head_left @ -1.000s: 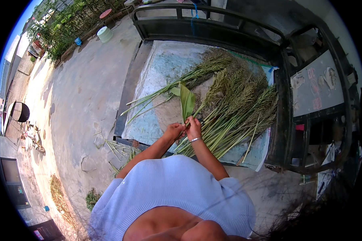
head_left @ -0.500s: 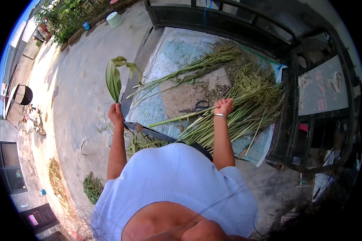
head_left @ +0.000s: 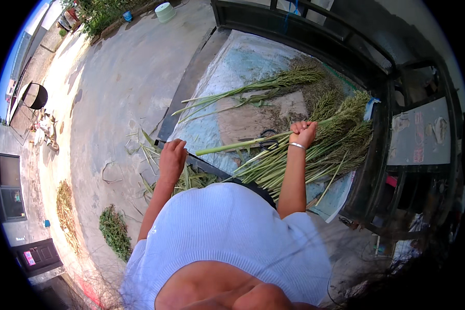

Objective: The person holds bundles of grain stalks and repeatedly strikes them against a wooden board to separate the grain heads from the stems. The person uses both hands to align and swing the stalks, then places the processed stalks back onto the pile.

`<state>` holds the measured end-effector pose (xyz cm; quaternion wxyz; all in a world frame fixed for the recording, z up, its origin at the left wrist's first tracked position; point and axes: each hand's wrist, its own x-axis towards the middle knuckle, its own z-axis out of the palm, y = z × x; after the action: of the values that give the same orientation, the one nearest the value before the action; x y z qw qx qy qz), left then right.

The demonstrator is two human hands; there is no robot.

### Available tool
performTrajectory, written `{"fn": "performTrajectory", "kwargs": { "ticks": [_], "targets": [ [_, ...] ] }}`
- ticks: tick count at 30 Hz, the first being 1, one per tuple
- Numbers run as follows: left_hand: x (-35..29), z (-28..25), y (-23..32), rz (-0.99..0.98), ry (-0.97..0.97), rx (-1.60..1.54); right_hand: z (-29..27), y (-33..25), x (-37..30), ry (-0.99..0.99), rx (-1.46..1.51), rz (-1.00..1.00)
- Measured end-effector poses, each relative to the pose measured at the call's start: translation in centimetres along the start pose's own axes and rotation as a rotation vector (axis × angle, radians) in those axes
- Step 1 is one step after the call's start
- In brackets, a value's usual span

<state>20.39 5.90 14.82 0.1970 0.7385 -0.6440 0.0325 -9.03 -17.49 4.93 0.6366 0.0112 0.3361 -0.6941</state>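
I'm remotely watching the right hand gripping a green stalk over the sheet, its butt pointing toward nine o'clock, seed head toward two. The left hand is hovering nearer the butt; I'm not making out its grip.

Right hand: I had it closed around a thick green stalk, seed head pointing right.
Left hand: I held it at the cargo bed's near left edge, its grip unclear.
Scissors: lay crossed by my stalk.
Sheet: pale blue, spread beneath more seed-headed stalks.
Floor: leaf scraps lay near me.
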Motion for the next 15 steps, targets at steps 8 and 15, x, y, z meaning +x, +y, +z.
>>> {"fn": "performTrajectory", "kwargs": {
  "ticks": [8,15],
  "targets": [
    [0.8,7.0,6.0,0.250,-0.424,0.129,2.3,0.3,-2.4,0.003,-0.130,0.012],
    [0.6,8.6,6.9,0.236,-0.323,-0.042,3.0,-1.1,-2.5,-0.103,-0.119,-0.009]
  ]
}}
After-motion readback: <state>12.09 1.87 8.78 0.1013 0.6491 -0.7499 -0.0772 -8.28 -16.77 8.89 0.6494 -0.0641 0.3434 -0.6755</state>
